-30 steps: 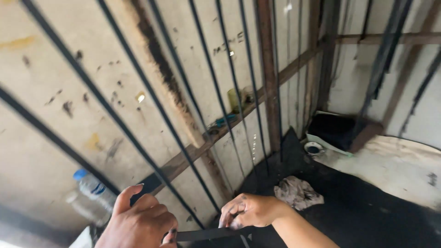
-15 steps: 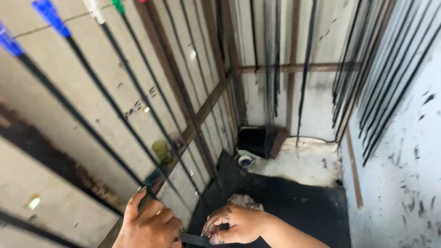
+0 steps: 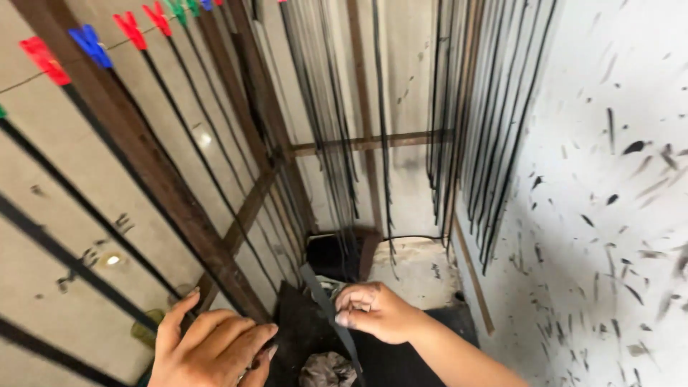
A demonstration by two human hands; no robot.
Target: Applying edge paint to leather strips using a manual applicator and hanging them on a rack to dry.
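Plywood walls braced by a slanting wooden beam (image 3: 154,179) enclose a narrow drying corner, with a paint-flecked white wall (image 3: 616,215) on the right. Long black strips (image 3: 337,136) hang vertically from the far and left walls; on the left, each is suspended from a coloured clothes peg (image 3: 89,43) clipped to a line, which keeps the strips apart and clear of the walls, apparently so that a wet coating can dry without contact. A black mat (image 3: 301,337) covers the near floor, probably to catch drips, and a crumpled rag (image 3: 326,369) lies on it at the near edge. A black container (image 3: 333,254) sits on the floor in the far corner. The right hand (image 3: 376,312) is closed in a narrow pinch on one black strip (image 3: 326,304), thumb and fingertips gripping its edges, so that little of the face is touched. That strip runs diagonally from the far left down toward the near edge, passing through the pinch. The left hand (image 3: 211,347) rests near the foot of the beam, fingers loosely curled and holding nothing visible.
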